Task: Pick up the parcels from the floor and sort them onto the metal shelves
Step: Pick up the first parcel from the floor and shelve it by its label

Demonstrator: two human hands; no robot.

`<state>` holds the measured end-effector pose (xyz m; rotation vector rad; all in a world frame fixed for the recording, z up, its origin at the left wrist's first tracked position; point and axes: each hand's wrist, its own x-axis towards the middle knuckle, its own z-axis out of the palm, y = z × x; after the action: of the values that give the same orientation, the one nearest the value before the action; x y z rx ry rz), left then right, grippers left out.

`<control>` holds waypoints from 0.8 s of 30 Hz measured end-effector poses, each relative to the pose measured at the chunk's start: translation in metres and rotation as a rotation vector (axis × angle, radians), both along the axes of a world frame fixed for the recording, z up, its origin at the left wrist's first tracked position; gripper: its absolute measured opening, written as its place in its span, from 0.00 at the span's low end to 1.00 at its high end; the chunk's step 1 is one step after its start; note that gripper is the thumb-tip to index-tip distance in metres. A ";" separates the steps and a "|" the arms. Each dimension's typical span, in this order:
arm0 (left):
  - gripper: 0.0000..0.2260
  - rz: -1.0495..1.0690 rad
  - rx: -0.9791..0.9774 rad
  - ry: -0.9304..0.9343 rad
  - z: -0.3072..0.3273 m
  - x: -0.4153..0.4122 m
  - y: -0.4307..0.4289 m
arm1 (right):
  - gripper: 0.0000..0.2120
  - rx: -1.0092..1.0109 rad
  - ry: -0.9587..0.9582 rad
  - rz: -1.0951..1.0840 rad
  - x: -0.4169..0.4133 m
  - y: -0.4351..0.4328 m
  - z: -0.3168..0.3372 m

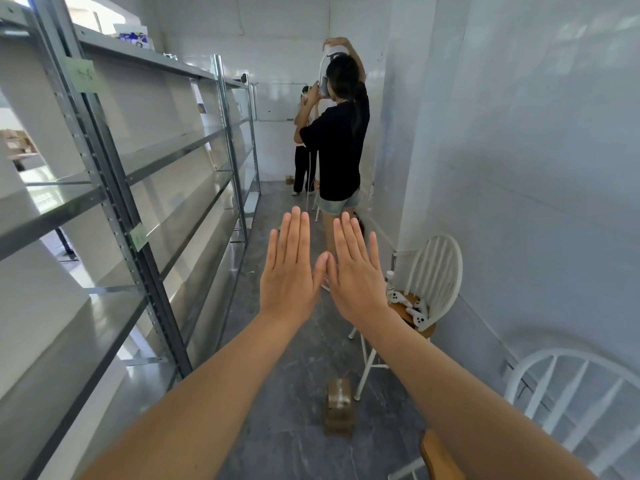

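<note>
- Both arms stretched straight forward at about chest height, backs of the hands toward the camera. Left hand (291, 268) and right hand (358, 271) flat, fingers extended and close together, thumbs touching at the tips. Neither holds anything.
- Judgement: this reads as a start or calibration pose, hands shown clearly to the head camera, not a reach. No parcel handled yet.
- Nearest parcel (339, 407): small brown taped box on the grey floor (294, 445), below and between the forearms, just beside the leg of a white chair (429, 289). Lies in the open aisle, so nothing blocks access from above.
- More brown items visible far down the aisle on the floor; too small to identify.
- Metal shelves (114, 174) run along the left side, several tiers, near bays look bare. Small paper labels on the uprights, probably sorting marks; text unreadable.
- Two other people stand at the far end of the aisle, well apart from the parcel.
- Next step as judged: lower both arms, bend down, take the box.
</note>
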<state>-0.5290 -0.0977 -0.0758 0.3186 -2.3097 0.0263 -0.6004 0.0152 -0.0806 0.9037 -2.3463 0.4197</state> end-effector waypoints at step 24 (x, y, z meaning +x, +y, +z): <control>0.30 0.029 0.018 -0.101 -0.032 -0.166 0.028 | 0.28 0.035 -0.105 0.057 -0.169 0.027 -0.028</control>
<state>-0.6949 -0.0700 -0.1075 0.3674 -2.4068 0.0364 -0.7697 0.0422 -0.1081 0.9888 -2.4340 0.4609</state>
